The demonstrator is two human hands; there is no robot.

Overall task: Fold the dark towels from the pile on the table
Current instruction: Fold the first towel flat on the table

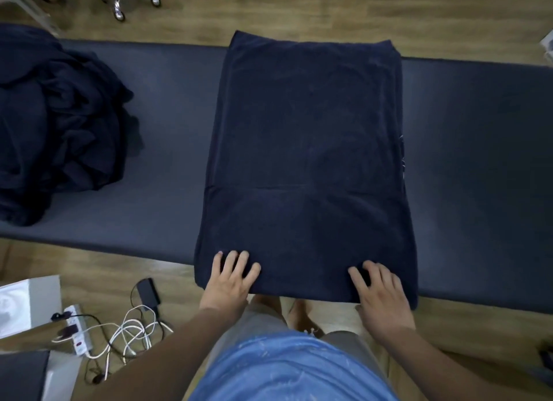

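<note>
Closest to me, above the blue shirt (287, 367), both hands rest on the near edge of the dark towel (305, 161). I see the left hand (230, 276) flat with fingers spread and the right hand (381, 293) with fingers loosely bent, neither gripping. That towel lies folded in a rectangle across the middle of the table (478, 161), overhanging its near and far edges. The pile (57, 122) of crumpled towels sits at the table's left end.
</note>
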